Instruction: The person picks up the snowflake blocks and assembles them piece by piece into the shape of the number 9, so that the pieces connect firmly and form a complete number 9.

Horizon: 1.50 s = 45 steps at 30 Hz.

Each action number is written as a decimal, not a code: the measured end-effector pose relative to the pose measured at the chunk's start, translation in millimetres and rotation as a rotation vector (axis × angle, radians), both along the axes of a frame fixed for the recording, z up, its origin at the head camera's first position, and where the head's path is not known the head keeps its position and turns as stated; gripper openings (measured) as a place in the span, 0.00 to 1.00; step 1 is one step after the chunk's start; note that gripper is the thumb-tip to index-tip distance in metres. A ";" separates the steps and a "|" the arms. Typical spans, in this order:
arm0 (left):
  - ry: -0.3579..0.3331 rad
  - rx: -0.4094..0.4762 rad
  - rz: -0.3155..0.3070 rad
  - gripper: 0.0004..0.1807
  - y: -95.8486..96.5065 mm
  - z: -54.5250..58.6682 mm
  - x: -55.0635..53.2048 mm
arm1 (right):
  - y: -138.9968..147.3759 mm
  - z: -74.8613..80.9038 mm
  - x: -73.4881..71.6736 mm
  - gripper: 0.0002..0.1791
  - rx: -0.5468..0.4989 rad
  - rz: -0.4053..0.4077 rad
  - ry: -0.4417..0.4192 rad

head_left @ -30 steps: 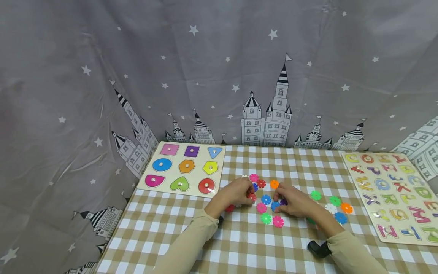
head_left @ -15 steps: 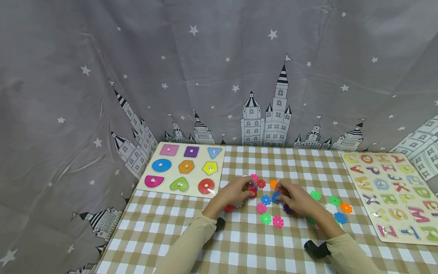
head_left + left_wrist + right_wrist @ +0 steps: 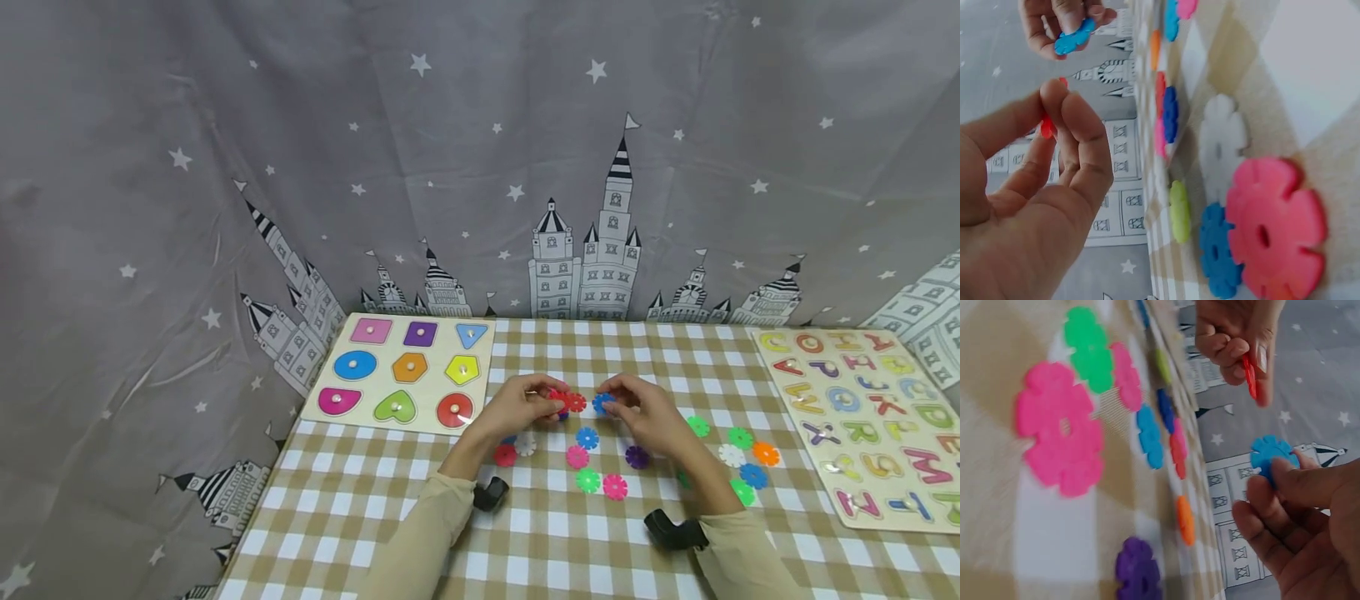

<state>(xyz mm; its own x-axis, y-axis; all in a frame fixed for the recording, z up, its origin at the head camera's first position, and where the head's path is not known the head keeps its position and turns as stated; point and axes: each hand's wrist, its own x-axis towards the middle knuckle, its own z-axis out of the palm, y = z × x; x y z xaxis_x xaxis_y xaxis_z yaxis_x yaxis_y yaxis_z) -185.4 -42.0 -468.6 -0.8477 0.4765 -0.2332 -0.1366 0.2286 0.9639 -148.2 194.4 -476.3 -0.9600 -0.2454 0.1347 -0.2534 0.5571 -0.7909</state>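
Observation:
Just above the tabletop, my left hand [image 3: 517, 407] pinches a red notched plastic disc [image 3: 1249, 376] between thumb and fingers. My right hand [image 3: 654, 417] pinches a blue notched disc [image 3: 1274, 455], its flat face showing in the right wrist view. Both discs are raised and face each other with a gap between. Below the hands lie loose discs of the same flower-like shape: a purple one [image 3: 637, 457], a blue one [image 3: 587, 438] and several pink and green ones. My left fingers partly hide the red disc in the left wrist view.
A wooden shape puzzle board [image 3: 427, 350] stands at the back left, a wooden letter puzzle board [image 3: 828, 433] at the right. More discs, including an orange one [image 3: 766, 454], lie right of my right hand. Behind the checked tablecloth [image 3: 555, 550] hangs a grey castle-print curtain [image 3: 450, 167].
My right hand has lifted the blue disc off the table, leaving the purple disc uncovered. My left hand has picked up the red disc and raised it. Both hands have moved slightly farther back.

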 end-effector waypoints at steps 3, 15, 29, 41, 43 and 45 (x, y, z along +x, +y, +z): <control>0.013 0.004 -0.017 0.18 -5.8 0.0 -0.8 | -4.4 -2.3 -1.2 0.11 -0.027 0.020 -0.002; 0.076 0.009 -0.034 0.19 -6.9 5.5 -5.6 | -11.1 -3.7 -6.0 0.11 -0.144 0.028 0.031; 0.043 0.056 -0.118 0.18 5.8 4.3 -1.9 | -15.0 -5.9 -4.8 0.12 -0.170 0.037 0.113; -0.031 0.116 -0.097 0.18 8.4 1.0 -1.9 | -14.3 -8.5 -5.4 0.11 -0.135 0.022 0.155; -0.030 0.114 -0.089 0.16 9.0 0.0 -2.3 | -13.5 -8.1 -5.6 0.12 -0.129 0.025 0.162; -0.023 0.110 -0.084 0.17 9.7 -0.1 -2.2 | -12.9 -8.3 -5.8 0.12 -0.123 0.028 0.172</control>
